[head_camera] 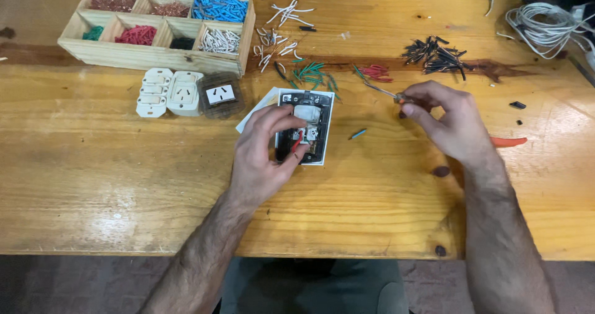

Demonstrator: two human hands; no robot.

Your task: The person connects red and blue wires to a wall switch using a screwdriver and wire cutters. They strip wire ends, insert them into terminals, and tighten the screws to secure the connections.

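Observation:
A wall-switch plate (308, 112) lies back side up on the wooden table (124, 177), showing its dark frame and white modules. My left hand (265, 153) rests on it, with thumb and fingers pinching a short red wire (297, 141) at one module. My right hand (446, 119) hovers to the right of the plate and grips a small screwdriver (383, 91); the metal tip points up and left. A short blue wire piece (357, 133) lies between the two hands.
A wooden compartment box (158, 26) of sorted wire pieces stands at the back left. White socket modules (168, 92) and a dark one (220, 94) lie before it. Loose white, green (312, 74), red and black (435, 53) wire bits lie behind; a white cable coil (545, 26) is far right.

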